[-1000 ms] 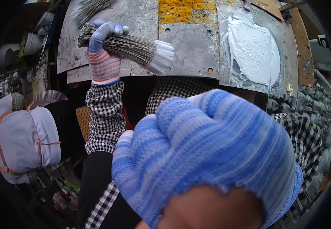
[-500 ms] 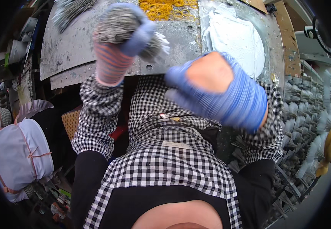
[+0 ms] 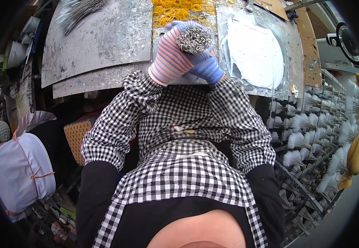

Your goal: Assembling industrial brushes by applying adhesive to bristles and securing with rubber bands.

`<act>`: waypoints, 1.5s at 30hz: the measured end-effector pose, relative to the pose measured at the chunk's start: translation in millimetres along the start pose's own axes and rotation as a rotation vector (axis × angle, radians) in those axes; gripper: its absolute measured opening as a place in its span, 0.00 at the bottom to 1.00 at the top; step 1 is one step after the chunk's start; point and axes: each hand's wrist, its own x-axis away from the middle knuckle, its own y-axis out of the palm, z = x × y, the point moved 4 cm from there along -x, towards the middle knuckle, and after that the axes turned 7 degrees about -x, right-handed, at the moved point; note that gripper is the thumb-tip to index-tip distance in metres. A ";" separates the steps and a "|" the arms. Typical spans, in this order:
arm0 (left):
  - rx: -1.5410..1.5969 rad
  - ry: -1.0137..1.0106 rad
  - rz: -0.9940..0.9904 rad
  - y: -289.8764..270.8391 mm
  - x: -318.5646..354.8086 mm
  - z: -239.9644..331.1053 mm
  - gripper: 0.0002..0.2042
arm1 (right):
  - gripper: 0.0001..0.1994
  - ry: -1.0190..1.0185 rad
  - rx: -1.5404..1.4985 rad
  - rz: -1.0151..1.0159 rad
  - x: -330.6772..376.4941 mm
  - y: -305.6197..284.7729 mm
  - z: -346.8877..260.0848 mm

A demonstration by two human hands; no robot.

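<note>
Both my hands are together above the near edge of the worktable, around a tight round bundle of thin grey stalks [image 3: 194, 40] whose speckled ends face up. My left hand [image 3: 172, 54], in a striped orange and blue knit glove, is closed about the bundle's left side. Against its right and lower side is my right hand [image 3: 208, 68] in a blue glove, its fingers closed and partly hidden behind the left hand. The lower part of the bundle is out of sight. Just beyond the hands lies a heap of yellow rubber bands [image 3: 178, 10].
A white paste-like slab [image 3: 254, 51] covers the table's right part. Loose grey stalks [image 3: 76, 14] lie at the far left of the grey, stained tabletop [image 3: 101, 45]. Racks of white-tufted bundles [image 3: 299, 140] stand at right, below a black fan [image 3: 348, 43]. A pale cloth-covered seat [image 3: 26, 165] is at left.
The left hand has come right and down with the bundle, turning its ends upward. The right hand has moved left and closed in on the bundle.
</note>
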 end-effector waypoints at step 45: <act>-0.556 0.680 -0.782 37.4 -75.0 116.2 0.13 | 0.26 0.220 -0.367 0.277 45.4 -8.2 38.7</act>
